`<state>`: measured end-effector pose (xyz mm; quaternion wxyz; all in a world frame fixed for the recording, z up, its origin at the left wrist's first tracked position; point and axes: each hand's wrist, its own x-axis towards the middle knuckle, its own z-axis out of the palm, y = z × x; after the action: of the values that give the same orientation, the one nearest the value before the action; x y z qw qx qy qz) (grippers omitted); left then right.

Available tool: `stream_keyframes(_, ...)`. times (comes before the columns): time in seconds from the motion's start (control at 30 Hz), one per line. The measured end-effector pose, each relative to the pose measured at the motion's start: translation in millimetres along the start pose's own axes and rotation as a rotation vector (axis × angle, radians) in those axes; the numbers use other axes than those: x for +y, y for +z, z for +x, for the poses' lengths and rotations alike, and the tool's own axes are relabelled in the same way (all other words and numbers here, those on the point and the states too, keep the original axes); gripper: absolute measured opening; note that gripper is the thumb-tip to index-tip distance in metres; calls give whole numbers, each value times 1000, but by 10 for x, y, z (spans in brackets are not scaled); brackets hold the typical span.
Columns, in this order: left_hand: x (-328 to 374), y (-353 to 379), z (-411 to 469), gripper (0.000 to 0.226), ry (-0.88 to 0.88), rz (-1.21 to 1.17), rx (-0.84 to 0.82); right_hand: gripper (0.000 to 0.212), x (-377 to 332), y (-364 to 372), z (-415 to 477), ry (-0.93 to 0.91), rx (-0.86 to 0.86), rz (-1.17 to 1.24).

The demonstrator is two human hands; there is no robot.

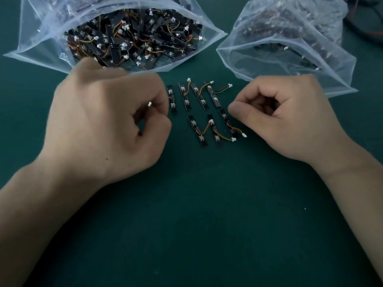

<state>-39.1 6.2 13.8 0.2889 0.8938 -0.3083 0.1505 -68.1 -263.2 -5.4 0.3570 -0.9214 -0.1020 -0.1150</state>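
— While the left hand (107,121) curls in at nine o'clock of the circuit strips (200,98), what does it hold?
— It pinches a white connector (149,104). The right hand (286,119), at three o'clock, is curled on nothing, its thumb just beside a strip.
— The bags?
— The open bag (37,38) is at eleven and the second bag (290,52) at one, on the green mat (207,204).

You see a counter (196,224) covered edge to edge in dark green matting, under soft, even light.
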Motion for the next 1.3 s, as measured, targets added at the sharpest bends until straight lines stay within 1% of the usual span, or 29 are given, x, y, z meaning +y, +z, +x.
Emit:
stream_keyframes(0.07, -20, 0, 6, 10, -80, 59, -59, 15, -2, -1, 1, -4, 4, -5)
stream_keyframes(0.13, -18, 29, 3, 17, -157, 103, -90, 15, -4, 0, 1, -5, 3, -9)
stream_keyframes(0.23, -16, 67, -4, 35, -200, 166, -49, 14, -9, -5, 1, -4, 1, -4)
stream_keyframes(0.3, 12, 77, -22, 41, -209, 180, -16, 14, -10, -8, -3, -1, -1, -5)
stream_keyframes(0.37, 17, 75, -59, 36, -229, 175, -3, 14, -11, -6, -2, -1, -4, -7)
stream_keyframes(0.47, -58, 54, -107, 12, -258, 141, -59, 14, -12, -5, 0, -1, -1, -8)
stream_keyframes(0.5, -87, 46, -116, 7, -253, 122, -90, 14, -12, -8, 1, -2, -1, -7)
stream_keyframes(0.57, -137, 41, -130, 6, -229, 83, -137, 14, -10, -7, 1, -3, -3, -7)
stream_keyframes(0.73, -185, 32, -111, 22, -128, 40, -214, 14, -6, -1, 4, -3, -6, -6)
stream_keyframes(0.8, -192, 32, -113, 24, -79, 19, -239, 14, -6, -1, 4, -4, -6, -7)
stream_keyframes(0.9, -183, 31, -120, 20, -24, -49, -268, 14, -5, 4, 4, -5, -7, -10)
stream_keyframes(1.07, -179, 22, -123, 19, -24, -106, -268, 14, -7, -3, 3, -6, -5, -4)
stream_keyframes(1.2, -168, 12, -130, 21, -6, -64, -287, 14, -3, -1, 0, -7, -10, -7)
stream_keyframes(1.3, -161, 14, -131, 16, 9, -68, -293, 14, -1, -6, 1, -6, -9, -6)
